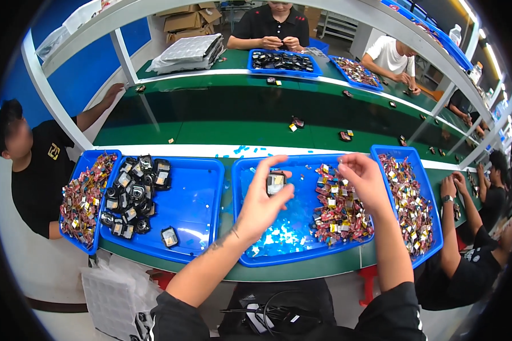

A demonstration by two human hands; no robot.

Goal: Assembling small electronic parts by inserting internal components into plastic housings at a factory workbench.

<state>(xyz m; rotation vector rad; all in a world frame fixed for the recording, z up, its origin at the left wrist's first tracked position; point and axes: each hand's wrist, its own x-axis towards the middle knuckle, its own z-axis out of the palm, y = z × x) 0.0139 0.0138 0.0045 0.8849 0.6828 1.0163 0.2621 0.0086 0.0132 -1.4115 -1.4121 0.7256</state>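
Observation:
My left hand (267, 196) is closed around a small black-cased electronic part (276, 182) with a pale, squarish face. It holds this part over the middle blue tray (246, 257). To its right, above the same tray, my right hand (363, 179) has thumb and fingers drawn together in a pinch; whatever is between the fingertips is too small to make out. Below the right hand lies a heap of small reddish parts with white and yellow pieces (341, 213). Shiny light-blue film scraps (281, 238) cover the tray's lower left.
Left of me, a blue tray (196, 170) holds several black-cased parts (132, 193). Trays of reddish parts (88, 196) (407, 199) flank both sides. Beyond a white ledge, a green conveyor (210, 128) carries scattered parts (346, 136). Co-workers sit across and at both sides. A metal frame crosses overhead.

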